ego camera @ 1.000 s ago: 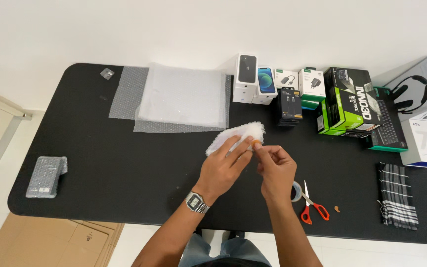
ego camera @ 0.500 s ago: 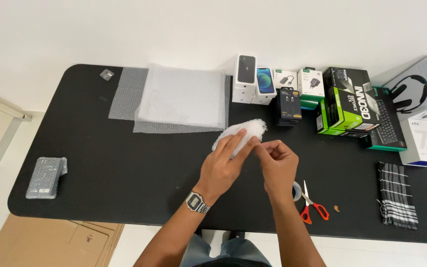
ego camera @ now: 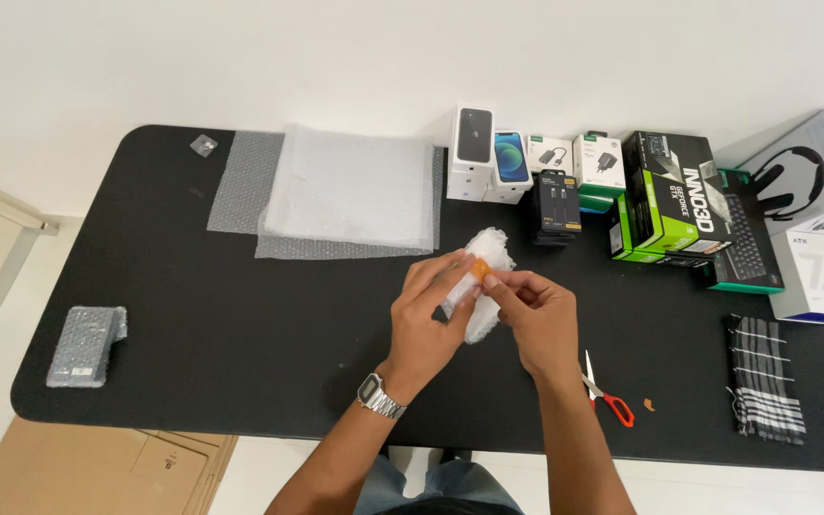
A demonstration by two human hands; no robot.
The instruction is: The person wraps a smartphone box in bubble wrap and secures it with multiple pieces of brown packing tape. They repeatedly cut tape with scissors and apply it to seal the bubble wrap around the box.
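While over table (ego camera: 240, 362) | left grip (ego camera: 431, 310), right grip (ego camera: 536, 310) clamped on bubble-wrapped bundle (ego camera: 488, 250) between them

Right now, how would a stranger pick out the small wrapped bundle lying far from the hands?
Start at the black table and go to its near left corner. The grey bubble-wrapped bundle lies there alone, a closed packet, unlike the flat bubble wrap sheets spread further back.

Table (ego camera: 240, 334): black. Bundle (ego camera: 484, 259): translucent white bubble wrap, orange tape piece (ego camera: 479, 271). Bubble wrap sheets (ego camera: 345, 195): clear-white, dotted. Scissors (ego camera: 607, 396): red handles. Cloth (ego camera: 765, 377): black, white stripes. Graphics card box (ego camera: 665, 195): black and green. Watch (ego camera: 377, 395): silver.
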